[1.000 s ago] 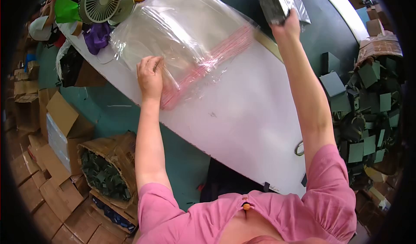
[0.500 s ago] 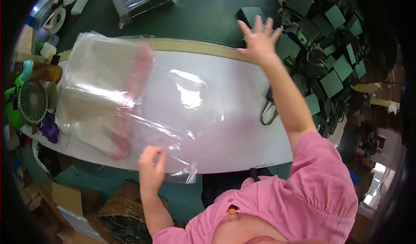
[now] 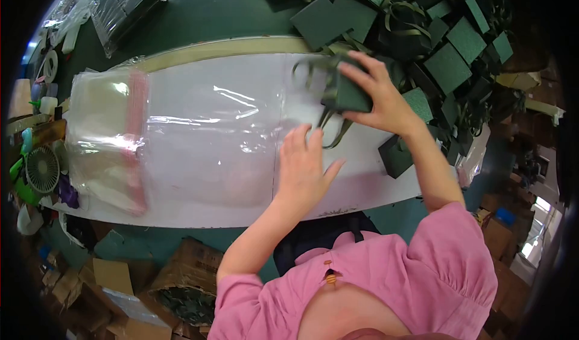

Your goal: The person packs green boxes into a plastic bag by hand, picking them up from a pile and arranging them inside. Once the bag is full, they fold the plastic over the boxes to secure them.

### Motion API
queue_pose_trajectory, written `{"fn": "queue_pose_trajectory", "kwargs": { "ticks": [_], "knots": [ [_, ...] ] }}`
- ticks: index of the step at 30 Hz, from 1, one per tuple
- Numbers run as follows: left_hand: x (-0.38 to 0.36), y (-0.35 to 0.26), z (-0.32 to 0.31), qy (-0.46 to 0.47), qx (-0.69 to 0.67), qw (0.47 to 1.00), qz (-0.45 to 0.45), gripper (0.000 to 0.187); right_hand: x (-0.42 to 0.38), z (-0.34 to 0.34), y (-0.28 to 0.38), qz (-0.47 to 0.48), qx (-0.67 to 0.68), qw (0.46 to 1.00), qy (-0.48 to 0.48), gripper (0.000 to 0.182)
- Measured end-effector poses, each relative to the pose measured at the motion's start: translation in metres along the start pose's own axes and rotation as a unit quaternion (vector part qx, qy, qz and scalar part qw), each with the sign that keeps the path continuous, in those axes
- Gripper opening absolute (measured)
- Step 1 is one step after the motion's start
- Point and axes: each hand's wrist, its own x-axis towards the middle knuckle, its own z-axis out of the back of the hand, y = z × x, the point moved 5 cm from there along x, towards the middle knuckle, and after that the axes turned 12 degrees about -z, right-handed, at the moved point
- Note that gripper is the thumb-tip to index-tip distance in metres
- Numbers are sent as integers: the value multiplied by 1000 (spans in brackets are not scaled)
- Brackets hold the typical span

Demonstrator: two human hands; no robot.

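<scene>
My right hand (image 3: pixel 377 95) grips a small dark green box (image 3: pixel 351 92) with ribbon handles, above the right part of the white board (image 3: pixel 362 189). My left hand (image 3: pixel 303 162) is just left of the dangling ribbon loop, its fingers apart and nothing in it. A clear plastic bag (image 3: pixel 211 153) lies flat across the middle of the board. At its left is a stack of clear bags (image 3: pixel 99 141) with a red-pink edge strip. Another green box (image 3: pixel 396 156) sits on the board below my right wrist.
Many green boxes (image 3: pixel 447 68) with ribbons are heaped at the upper right. Plastic-wrapped boxes (image 3: pixel 129 5) lie at the upper left. A small fan (image 3: pixel 42 169) and bottles stand at the left edge. An open carton (image 3: pixel 184 273) is below the table.
My right hand has taken hold of a green box and brought it over the board. My left hand has moved right, and the view has shifted. The clear bag now lies flat.
</scene>
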Motion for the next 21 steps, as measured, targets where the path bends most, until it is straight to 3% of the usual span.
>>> {"fn": "queue_pose_trajectory", "kwargs": {
  "ticks": [2,5,7,9,11,14,16,19,21],
  "knots": [
    [12,2,-34,-19,43,999,13,56,-12,1,-13,49,-26,991,119,94],
    [2,13,-61,-44,46,998,8,55,2,12,-27,197,-62,958,201,96],
    [-26,37,-47,-82,16,996,-41,54,13,11,-38,273,-56,934,223,96],
    [-39,51,-21,-115,151,982,-14,46,21,13,-40,296,23,937,186,94],
    [-51,62,-5,-37,293,953,70,39,28,12,-37,272,92,955,79,91],
    [-73,63,24,-63,341,932,107,32,40,2,-40,174,55,979,91,94],
    [-67,37,18,-110,255,959,55,30,40,-10,-42,158,-27,984,82,99],
    [-39,-8,-30,-163,95,982,6,25,32,-17,-37,73,1,995,68,96],
    [-15,-12,-70,-182,-22,980,71,26,23,-23,-33,27,-9,998,47,97]
  ]
}}
